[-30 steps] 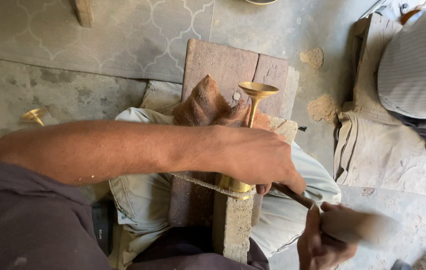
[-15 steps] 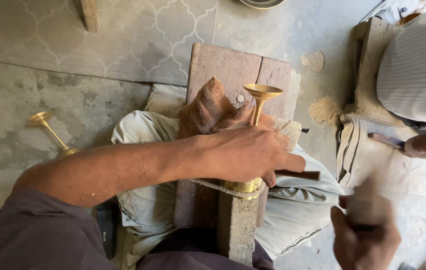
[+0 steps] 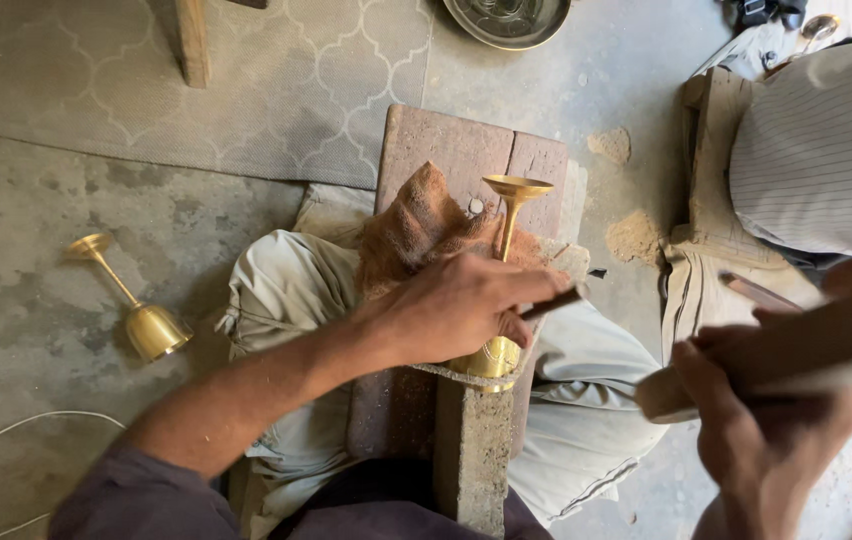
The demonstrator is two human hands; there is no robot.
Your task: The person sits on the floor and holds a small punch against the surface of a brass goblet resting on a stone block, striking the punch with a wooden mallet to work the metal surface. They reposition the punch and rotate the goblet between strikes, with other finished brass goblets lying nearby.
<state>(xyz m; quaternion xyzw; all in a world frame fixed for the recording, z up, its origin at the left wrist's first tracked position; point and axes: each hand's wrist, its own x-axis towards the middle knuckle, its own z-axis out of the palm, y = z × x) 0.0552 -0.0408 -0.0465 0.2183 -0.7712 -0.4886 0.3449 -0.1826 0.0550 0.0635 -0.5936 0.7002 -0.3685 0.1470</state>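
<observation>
My left hand (image 3: pixel 466 305) reaches across my lap and grips a thin dark chisel (image 3: pixel 554 301), its tip set against a brass goblet (image 3: pixel 502 280). The goblet lies on a stone block (image 3: pixel 474 450) with its foot pointing away from me. At the lower right my right hand (image 3: pixel 761 430) is closed around the handle of a wooden mallet (image 3: pixel 786 350), raised and blurred, apart from the chisel. A brown coarse cloth (image 3: pixel 416 225) lies under my left hand on a wooden board (image 3: pixel 446 145).
A second brass goblet (image 3: pixel 136 300) lies on the concrete floor at the left. A patterned mat (image 3: pixel 246 80) and a metal dish (image 3: pixel 508 18) are at the top. Another person in a striped shirt (image 3: pixel 826 140) sits at the right. A white cord (image 3: pixel 6 440) runs at the lower left.
My right hand has lifted the mallet up and to the right, away from the chisel. My left hand stays on the goblet, and the view has shifted to show the floor goblet.
</observation>
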